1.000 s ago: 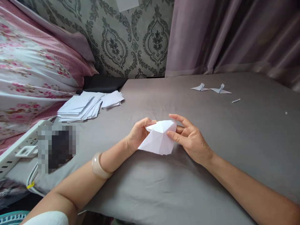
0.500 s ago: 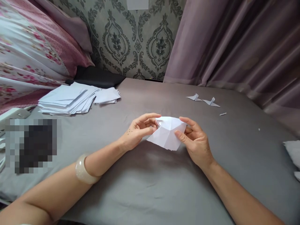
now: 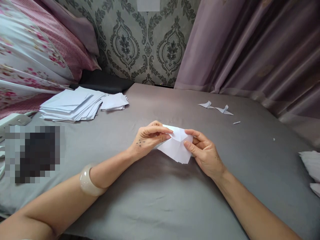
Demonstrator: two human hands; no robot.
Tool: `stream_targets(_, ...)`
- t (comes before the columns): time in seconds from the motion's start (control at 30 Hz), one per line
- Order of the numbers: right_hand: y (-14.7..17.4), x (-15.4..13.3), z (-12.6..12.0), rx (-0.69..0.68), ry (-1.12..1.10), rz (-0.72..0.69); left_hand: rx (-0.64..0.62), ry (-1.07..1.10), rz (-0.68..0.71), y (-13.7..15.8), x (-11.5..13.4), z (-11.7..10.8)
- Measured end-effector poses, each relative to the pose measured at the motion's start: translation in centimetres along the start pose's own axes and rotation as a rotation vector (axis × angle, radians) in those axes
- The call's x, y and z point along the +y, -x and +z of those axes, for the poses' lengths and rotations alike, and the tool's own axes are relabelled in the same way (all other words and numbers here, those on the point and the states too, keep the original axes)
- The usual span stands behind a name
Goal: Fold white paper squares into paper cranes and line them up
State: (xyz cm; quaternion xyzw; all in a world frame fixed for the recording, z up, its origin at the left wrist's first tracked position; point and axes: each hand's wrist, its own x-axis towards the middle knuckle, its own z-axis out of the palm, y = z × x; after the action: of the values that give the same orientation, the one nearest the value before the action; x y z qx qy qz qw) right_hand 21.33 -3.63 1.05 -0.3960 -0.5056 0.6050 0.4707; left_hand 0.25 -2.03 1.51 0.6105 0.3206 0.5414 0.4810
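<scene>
A creased sheet of white paper [image 3: 176,149] is held up between both hands, above the grey sheet-covered surface. My left hand [image 3: 148,139] pinches its left side, thumb and index finger closed on a fold near the top. On the right edge, my right hand [image 3: 203,151] grips the paper with the thumb in front and the fingers behind. The lower edge of the paper looks torn and uneven. Two folded paper birds [image 3: 206,105] lie further back on the right, with a small white paper scrap [image 3: 236,122] near them.
Left of the hands lie a large stack of white paper [image 3: 67,103] and a smaller stack of paper squares [image 3: 114,101]. A white power strip [image 3: 13,124] and a pixelated dark item [image 3: 37,155] are at the far left. Purple curtains [image 3: 225,43] hang behind on the right.
My left thumb and index finger have come together on the paper's upper left part. My right hand has shifted slightly left, and the paper has turned a little.
</scene>
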Motion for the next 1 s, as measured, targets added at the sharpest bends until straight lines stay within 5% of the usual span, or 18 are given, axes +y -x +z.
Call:
stream_targets(0.17, -0.06, -0.1, 0.18, 0.006, -0.109, 0.151, 0.072, -0.243, 0.132, -0.15, 0.1, -0.09)
stream_targets(0.47, -0.02, -0.15, 0.2, -0.002, -0.165, 0.225, 0.067, -0.521, 0.332, -0.13, 0.01, -0.32)
stream_targets(0.8, -0.37, -0.21, -0.07, -0.021, -0.153, 0.276, -0.002, -0.562, 0.339, 0.05, 0.77, -0.09)
stream_targets(0.9, -0.55, -0.1, -0.44, -0.005, 0.051, 0.214, -0.012, -0.525, 0.346, 0.05, 0.74, 0.04)
stream_targets(1.0, -0.47, -0.57, -0.42, 0.211, 0.491, -0.1, -0.018, -0.517, 0.381, 0.02, 0.45, 0.04)
